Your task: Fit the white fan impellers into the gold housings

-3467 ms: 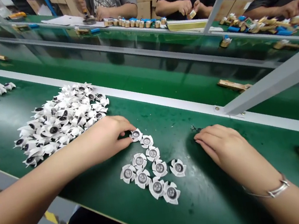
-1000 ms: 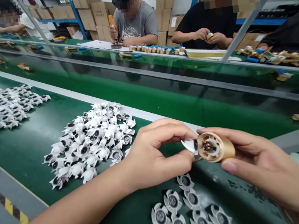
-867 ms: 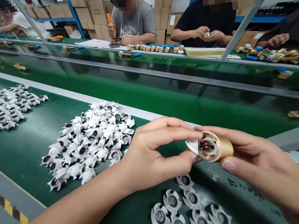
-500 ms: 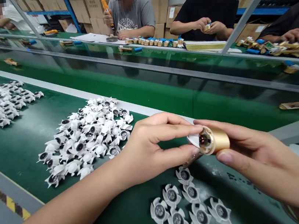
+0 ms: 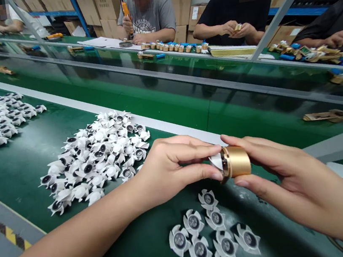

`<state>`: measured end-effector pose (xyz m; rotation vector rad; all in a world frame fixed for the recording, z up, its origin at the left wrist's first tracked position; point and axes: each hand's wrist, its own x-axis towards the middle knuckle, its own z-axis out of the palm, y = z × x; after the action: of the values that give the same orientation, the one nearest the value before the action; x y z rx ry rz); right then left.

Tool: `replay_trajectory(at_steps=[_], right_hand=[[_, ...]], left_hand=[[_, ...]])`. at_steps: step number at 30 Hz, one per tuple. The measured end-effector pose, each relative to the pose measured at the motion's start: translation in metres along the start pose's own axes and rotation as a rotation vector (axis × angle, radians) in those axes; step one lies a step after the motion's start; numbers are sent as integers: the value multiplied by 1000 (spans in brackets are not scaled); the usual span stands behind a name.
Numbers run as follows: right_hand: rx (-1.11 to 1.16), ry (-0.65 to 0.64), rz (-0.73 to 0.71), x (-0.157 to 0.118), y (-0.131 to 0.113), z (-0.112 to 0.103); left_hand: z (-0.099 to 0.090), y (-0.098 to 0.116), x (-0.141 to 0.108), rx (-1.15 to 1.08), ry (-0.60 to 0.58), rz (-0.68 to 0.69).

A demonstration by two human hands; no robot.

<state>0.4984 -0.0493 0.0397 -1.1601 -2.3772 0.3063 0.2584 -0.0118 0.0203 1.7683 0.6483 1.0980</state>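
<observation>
Right hand (image 5: 281,172) clamped on gold cylinder (image 5: 237,161), long axis near level between hands, open end toward left hand (image 5: 170,162), fingers pinching white finned disc (image 5: 216,161) at its mouth, above green conveyor belt (image 5: 141,234).

From where I sit, the gold cylinder (image 5: 236,161) reads as smooth, satin-finished metal. The vaned discs (image 5: 193,222) are matt white, paper or thin plastic, I can't tell which, with glossy dark centres. The green belt (image 5: 150,250) looks matt and scuffed, its metal rail (image 5: 171,126) smooth and pale.
</observation>
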Motion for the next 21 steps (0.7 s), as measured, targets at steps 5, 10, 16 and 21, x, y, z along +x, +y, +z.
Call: replay_trajectory(at_steps=[5,10,16,21], right_hand=[[25,1,-28,0,-10,5],[-78,63,127,14,5,-3],[-429,-54,561,69,99,-5],[-505,74,479,25,107,8]], left_hand=[[13,-1,-5,-358,75,-270],[11,-12,-2,-269,94,-407],[-1,-16,1,337,-403,-326],[8,-24,-5,443,-539,-299]])
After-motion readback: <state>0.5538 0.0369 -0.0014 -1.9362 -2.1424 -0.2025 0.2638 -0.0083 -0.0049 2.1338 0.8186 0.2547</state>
